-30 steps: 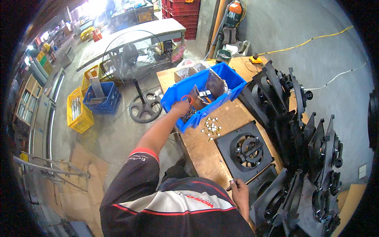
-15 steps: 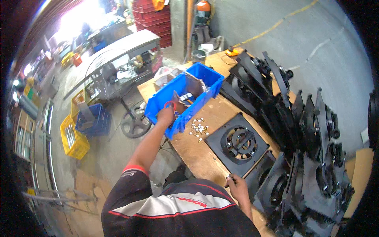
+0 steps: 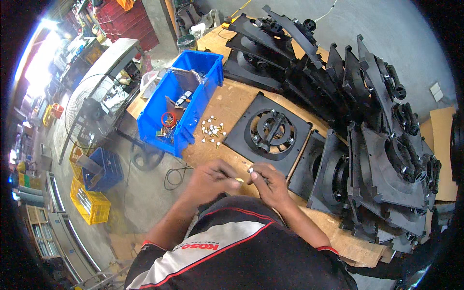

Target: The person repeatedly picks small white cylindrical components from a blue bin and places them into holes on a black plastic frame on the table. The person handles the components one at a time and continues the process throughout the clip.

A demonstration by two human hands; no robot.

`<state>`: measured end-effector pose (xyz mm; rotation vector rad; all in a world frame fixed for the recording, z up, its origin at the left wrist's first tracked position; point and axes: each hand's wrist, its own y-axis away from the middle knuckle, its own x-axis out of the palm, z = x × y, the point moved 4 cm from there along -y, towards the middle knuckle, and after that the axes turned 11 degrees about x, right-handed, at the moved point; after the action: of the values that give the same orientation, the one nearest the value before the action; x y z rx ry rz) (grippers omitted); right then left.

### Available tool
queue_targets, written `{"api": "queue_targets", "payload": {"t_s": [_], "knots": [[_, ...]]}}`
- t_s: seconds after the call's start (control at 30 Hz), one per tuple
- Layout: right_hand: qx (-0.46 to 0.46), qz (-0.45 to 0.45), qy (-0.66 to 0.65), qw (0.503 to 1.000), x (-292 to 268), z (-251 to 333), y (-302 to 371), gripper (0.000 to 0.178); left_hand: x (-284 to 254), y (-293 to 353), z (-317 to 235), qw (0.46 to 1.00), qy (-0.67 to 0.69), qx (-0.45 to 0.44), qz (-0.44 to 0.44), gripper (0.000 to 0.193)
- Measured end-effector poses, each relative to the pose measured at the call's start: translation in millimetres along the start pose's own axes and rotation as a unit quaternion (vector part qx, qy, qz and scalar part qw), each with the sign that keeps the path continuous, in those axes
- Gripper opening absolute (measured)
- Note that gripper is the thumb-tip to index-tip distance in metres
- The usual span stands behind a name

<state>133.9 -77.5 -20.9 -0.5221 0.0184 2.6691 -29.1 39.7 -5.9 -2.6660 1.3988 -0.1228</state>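
My left hand (image 3: 209, 178) and my right hand (image 3: 267, 182) meet close to my chest over the near edge of a wooden table (image 3: 231, 107). Between the fingertips of both hands sits a small white and brass fastener (image 3: 250, 170); which hand carries it is hard to tell. Just beyond the hands lies a flat black square fan housing (image 3: 268, 132) with a round opening. A loose heap of small white fasteners (image 3: 211, 130) lies on the wood to its left, beside a blue plastic bin (image 3: 178, 107) holding small parts and a red ring.
Many black fan housings (image 3: 382, 125) lean stacked along the right and far side of the table. A pedestal fan (image 3: 92, 116), a blue crate (image 3: 104, 170) and yellow crates (image 3: 89, 203) stand on the concrete floor at left. Red crates (image 3: 126, 24) are at the back.
My left hand has come back from the blue bin to my chest and now meets the right hand. The view has shifted down and closer to the table.
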Motion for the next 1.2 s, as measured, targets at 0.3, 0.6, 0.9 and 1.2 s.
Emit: {"api": "queue_targets", "payload": {"t_s": [0.3, 0.6, 0.9, 1.2], "knots": [[-0.027, -0.002, -0.059, 0.998, -12, 13, 5, 0.027, 46, -9, 4, 0.984, 0.168, 0.028, -0.045, 0.027], [-0.15, -0.027, 0.058, 0.987, -26, 25, 16, 0.029, 48, -12, -15, 0.987, -0.114, 0.11, -0.011, 0.032], [-0.157, -0.048, 0.097, 0.982, -28, 45, 18, 0.03, 51, -9, -26, 0.925, -0.227, 0.3, -0.051, 0.021], [-0.132, -0.034, 0.141, 0.981, -35, 52, 17, 0.032, 53, -7, -14, 0.992, 0.084, 0.091, -0.028, 0.016]]}}
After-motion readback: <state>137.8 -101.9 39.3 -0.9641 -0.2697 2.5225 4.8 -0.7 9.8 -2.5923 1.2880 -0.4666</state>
